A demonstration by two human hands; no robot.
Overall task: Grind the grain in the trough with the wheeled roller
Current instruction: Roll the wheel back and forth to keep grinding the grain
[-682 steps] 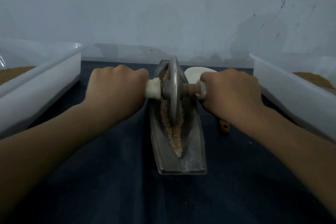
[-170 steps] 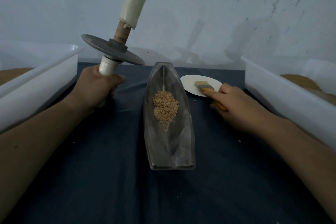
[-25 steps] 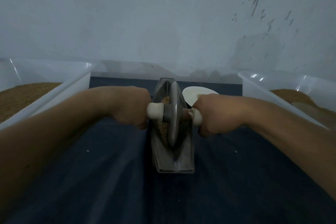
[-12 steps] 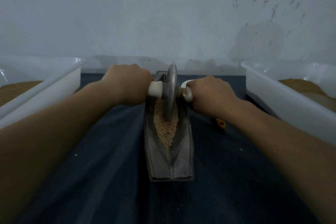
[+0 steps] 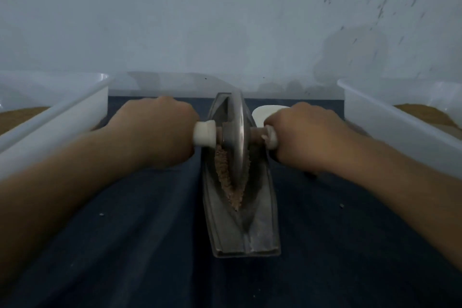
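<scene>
Grain [image 5: 222, 170] is lying in a narrow tan heap in the groove of the metal trough [image 5: 240, 227], directly between our two hands and reaching a little nearer to us than they do. We are gripping the wheeled roller [image 5: 237, 137] by its axle. Our left hand [image 5: 160, 132] is curling around the white-wrapped handle on the left, and our right hand [image 5: 305, 137] is wrapping the matching handle on the right, both fists clamped with knuckles up and the disc standing between them. That disc is resting upright on its edge in the groove, over the far half of the trough, with its lower rim sinking into the heap. The boat-shaped trough is pointing its long axis straight away from us, so the axle is crossing it squarely and the rolling path is running forward and back. The heap is tapering to a point on the near side of the wheel. Both hands are sitting level and equally close to the disc, so we judge neither is leading. A dark blue cloth [image 5: 125, 232] is covering the surface underneath. A white dish [image 5: 265, 110] is peeking out beyond our right hand. A left bin [image 5: 62, 117] and a right bin [image 5: 387, 120], white plastic with brown material inside, are flanking the cloth.
</scene>
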